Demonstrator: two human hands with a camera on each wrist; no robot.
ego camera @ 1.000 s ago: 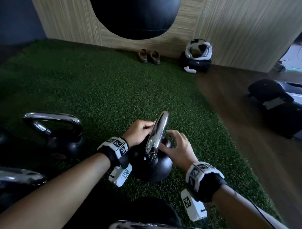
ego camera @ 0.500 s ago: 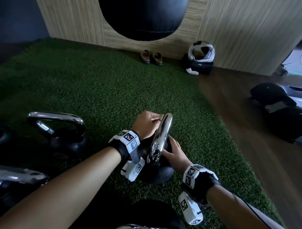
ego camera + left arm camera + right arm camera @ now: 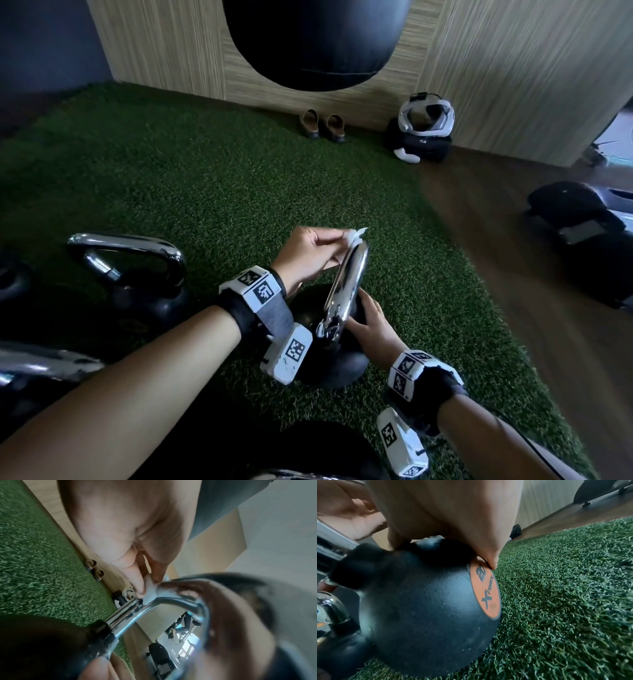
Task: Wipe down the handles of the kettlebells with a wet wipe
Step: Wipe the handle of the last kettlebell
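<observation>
While right hand (image 3: 371,334) braces kettlebell (image 3: 423,601) body, fingers spread; left hand (image 3: 310,255) pinches wet wipe (image 3: 352,236) against handle (image 3: 347,286) top.

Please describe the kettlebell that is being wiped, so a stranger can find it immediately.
On the green turf, kettlebells stand near the person. Take the black kettlebell between both hands: left hand rubs a white wipe on its chrome handle, right hand steadies it.
</observation>
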